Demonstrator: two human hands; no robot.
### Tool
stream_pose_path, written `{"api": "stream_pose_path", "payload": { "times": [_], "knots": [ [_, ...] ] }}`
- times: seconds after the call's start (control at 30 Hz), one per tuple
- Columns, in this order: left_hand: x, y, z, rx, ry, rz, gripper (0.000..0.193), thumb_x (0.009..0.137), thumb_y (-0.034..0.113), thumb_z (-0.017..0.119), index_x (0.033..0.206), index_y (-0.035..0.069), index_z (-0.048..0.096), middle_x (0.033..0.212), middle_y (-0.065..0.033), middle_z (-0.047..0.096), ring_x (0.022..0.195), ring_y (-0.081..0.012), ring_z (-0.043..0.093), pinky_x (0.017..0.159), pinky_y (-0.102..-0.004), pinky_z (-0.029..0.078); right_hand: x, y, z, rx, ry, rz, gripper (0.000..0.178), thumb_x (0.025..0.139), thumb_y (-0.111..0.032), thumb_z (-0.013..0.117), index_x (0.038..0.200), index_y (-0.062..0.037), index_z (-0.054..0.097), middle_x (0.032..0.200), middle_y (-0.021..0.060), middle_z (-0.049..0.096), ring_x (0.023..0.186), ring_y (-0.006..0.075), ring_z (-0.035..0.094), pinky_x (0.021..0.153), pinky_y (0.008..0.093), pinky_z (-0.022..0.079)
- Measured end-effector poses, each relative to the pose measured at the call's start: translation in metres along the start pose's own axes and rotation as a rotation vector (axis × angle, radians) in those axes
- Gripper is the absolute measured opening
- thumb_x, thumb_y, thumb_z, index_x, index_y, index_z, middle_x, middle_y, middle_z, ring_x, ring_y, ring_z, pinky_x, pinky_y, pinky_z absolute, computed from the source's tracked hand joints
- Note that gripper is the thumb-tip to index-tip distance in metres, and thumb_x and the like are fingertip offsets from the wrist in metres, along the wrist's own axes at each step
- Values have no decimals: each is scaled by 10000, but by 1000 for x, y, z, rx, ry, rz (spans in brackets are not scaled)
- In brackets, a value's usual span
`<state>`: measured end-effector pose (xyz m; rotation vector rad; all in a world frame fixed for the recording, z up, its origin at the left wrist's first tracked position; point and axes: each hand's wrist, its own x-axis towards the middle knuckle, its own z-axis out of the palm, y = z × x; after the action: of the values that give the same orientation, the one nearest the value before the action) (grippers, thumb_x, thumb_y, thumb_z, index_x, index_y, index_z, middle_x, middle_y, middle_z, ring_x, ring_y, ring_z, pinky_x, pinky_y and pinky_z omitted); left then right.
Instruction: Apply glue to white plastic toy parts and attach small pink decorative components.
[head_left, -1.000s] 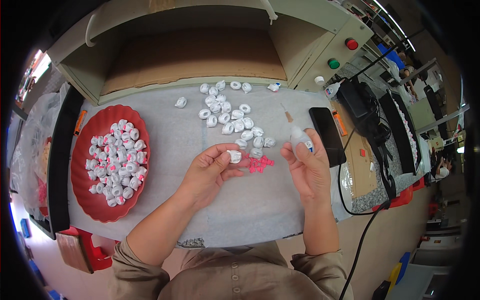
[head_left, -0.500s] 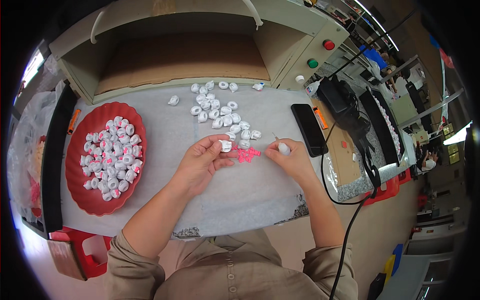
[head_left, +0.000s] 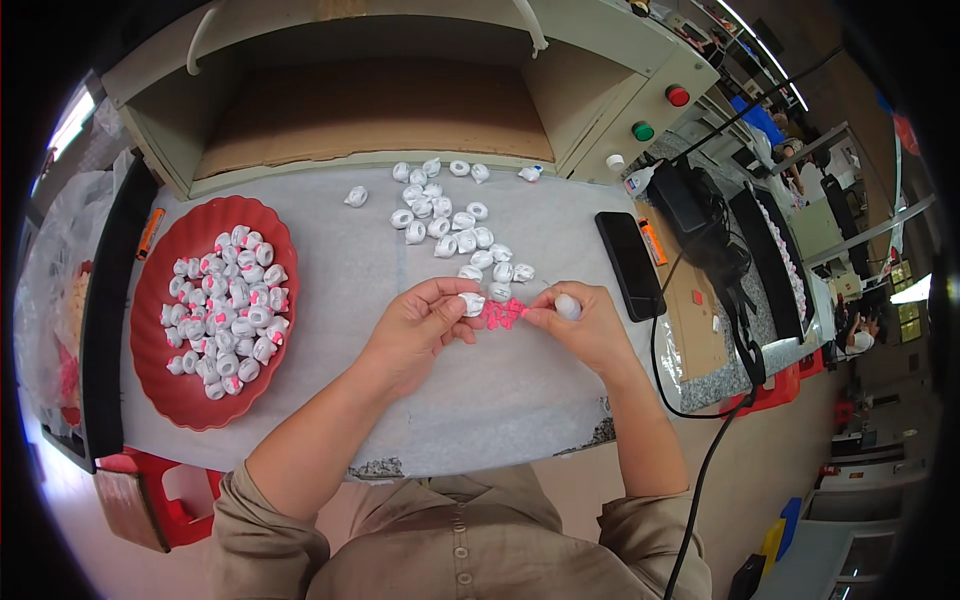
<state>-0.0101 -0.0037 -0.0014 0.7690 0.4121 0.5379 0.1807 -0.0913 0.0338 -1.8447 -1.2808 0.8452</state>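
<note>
White padded sheeting covered the desk (head_left: 330, 300), likely to keep small parts from rolling. Left of the hands sat a scalloped red plastic plate (head_left: 170, 385) heaped with small white bead-like pieces; a loose cluster of the same white pieces (head_left: 450, 225) lay just beyond the hands, within easy reach. A black phone (head_left: 630, 265) lay to their right. The left hand (head_left: 415, 330) pinched one small white piece (head_left: 472, 303) between thumb and forefinger, steadying it. The right hand (head_left: 585, 325), fingers closed on a small white applicator (head_left: 568, 305), met it over the tiny pink bits (head_left: 503, 314).
</note>
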Motion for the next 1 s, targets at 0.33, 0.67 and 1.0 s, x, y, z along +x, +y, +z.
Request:
{"api": "stream_pose_path", "payload": {
  "times": [0.33, 0.67, 1.0],
  "knots": [
    [-2, -3, 6, 43, -80, 80, 206, 841, 98, 500, 1030, 17, 491, 989, -67, 541, 794, -135, 532, 681, -246, 442, -11, -18, 35, 707, -66, 37, 105, 724, -76, 648, 787, -12, 594, 739, 32, 588, 676, 76, 511, 600, 207, 389],
    [-2, -3, 7, 213, -94, 117, 187, 848, 51, 464, 1026, 6, 494, 978, -64, 545, 766, -121, 515, 684, -244, 439, -9, -16, 40, 730, -88, 69, 128, 736, -117, 647, 791, -23, 580, 732, 72, 606, 655, 83, 536, 531, 186, 366],
    [-3, -4, 12, 232, -11, 148, 162, 846, 47, 473, 1000, -1, 488, 866, -44, 554, 697, -82, 493, 630, -209, 423, -8, -24, 52, 600, 86, -33, 97, 768, -34, 599, 802, 46, 555, 742, 84, 598, 685, 124, 594, 617, 224, 485]
  ]
}}
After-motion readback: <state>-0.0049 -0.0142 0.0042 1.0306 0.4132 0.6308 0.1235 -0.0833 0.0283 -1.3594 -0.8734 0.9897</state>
